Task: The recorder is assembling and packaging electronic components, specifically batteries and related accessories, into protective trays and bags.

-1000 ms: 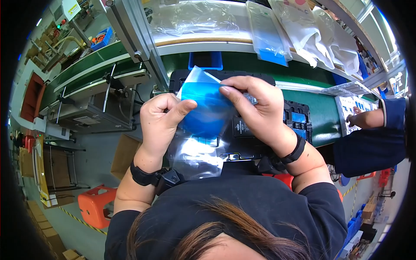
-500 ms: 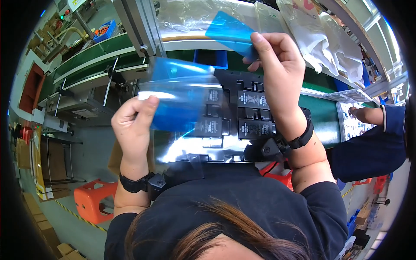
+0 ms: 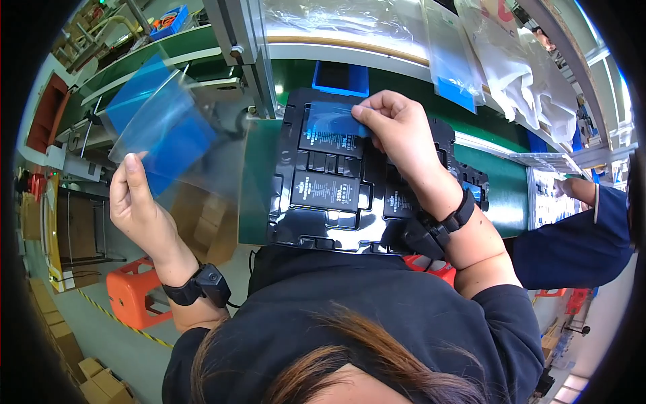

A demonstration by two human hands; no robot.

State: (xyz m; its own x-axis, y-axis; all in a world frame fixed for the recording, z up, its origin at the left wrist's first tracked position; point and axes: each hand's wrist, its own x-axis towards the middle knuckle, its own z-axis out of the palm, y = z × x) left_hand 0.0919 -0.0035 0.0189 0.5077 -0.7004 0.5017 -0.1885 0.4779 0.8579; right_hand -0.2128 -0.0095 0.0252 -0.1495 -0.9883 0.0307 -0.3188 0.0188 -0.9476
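Observation:
My left hand [image 3: 141,205] pinches the lower edge of a clear plastic sheet [image 3: 185,143] bearing blue film pieces, held out left of the bench. Between the thumb and fingers of my right hand [image 3: 406,131] is the right end of a translucent blue film piece [image 3: 328,119]. That piece lies over the upper part of a black battery [image 3: 330,143]; whether it touches cannot be told. Another black battery [image 3: 326,190] sits nearer to me in the black moulded tray [image 3: 286,225]. My right hand and wrist hide part of the tray's right side.
A blue bin [image 3: 341,91] stands behind the tray on the green bench [image 3: 256,215]. A metal post [image 3: 235,50] rises at its back left. Clear and white bags [image 3: 518,81] hang at the back right. On the right, a person [image 3: 572,232] works close by. An orange stool [image 3: 128,296] stands lower left.
The left hand has carried the clear sheet leftward, away from the tray. The right hand has come down and nearer with its blue film, from above the bench to over a battery.

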